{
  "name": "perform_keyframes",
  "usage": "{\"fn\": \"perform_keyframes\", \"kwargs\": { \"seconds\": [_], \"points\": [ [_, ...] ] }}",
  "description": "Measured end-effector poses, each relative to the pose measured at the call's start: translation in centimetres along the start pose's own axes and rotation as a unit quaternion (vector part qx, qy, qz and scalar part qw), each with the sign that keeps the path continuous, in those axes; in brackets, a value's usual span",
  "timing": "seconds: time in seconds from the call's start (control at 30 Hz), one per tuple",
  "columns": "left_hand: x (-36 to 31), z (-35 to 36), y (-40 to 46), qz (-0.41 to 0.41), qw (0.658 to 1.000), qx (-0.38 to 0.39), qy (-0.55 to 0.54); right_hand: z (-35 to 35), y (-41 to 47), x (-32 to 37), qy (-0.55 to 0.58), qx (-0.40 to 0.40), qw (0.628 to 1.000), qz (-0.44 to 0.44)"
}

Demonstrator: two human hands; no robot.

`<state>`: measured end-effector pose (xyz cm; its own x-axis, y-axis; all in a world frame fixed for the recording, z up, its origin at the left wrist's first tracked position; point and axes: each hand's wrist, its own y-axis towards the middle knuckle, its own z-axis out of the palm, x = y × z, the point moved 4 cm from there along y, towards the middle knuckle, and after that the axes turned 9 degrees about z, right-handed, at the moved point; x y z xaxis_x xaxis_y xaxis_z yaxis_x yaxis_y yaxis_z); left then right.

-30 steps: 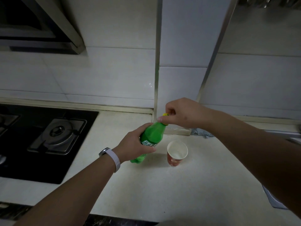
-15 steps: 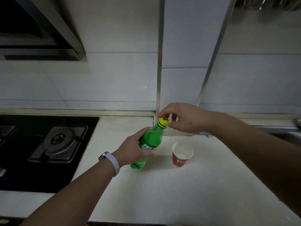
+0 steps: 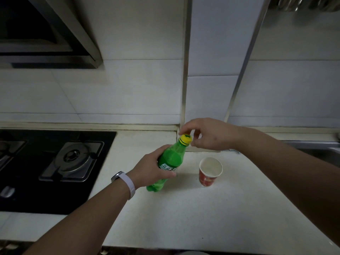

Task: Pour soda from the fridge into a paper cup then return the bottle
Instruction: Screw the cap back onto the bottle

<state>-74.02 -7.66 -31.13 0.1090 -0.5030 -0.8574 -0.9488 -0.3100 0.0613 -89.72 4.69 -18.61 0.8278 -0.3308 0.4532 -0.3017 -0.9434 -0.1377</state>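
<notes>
Head cam: your left hand (image 3: 153, 167) wraps the mid-body of the green soda bottle (image 3: 170, 162), which stands tilted on the white counter (image 3: 184, 218) w/ its base down. Your right hand (image 3: 209, 134) sits at the yellow cap (image 3: 185, 139), fingertips curled round it; the paper cup (image 3: 210, 171) stands upright just right of the bottle, apart from both hands.
</notes>
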Motion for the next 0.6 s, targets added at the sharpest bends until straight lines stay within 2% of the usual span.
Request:
{"fn": "perform_keyframes", "kwargs": {
  "seconds": [0.23, 0.37, 0.6],
  "points": [
    [0.14, 0.25, -0.41, 0.002, 1.000, 0.016, 0.023, 0.16, -0.14, -0.29, -0.067, -0.047, 0.996, 0.042],
    [0.41, 0.02, -0.45, -0.006, 1.000, 0.005, 0.008, 0.53, -0.10, -0.57, 0.023, -0.018, 0.999, 0.026],
    [-0.17, -0.10, -0.17, -0.005, 0.999, 0.021, 0.038, 0.80, 0.39, -0.70, -0.022, -0.003, 1.000, -0.006]
  ]
}}
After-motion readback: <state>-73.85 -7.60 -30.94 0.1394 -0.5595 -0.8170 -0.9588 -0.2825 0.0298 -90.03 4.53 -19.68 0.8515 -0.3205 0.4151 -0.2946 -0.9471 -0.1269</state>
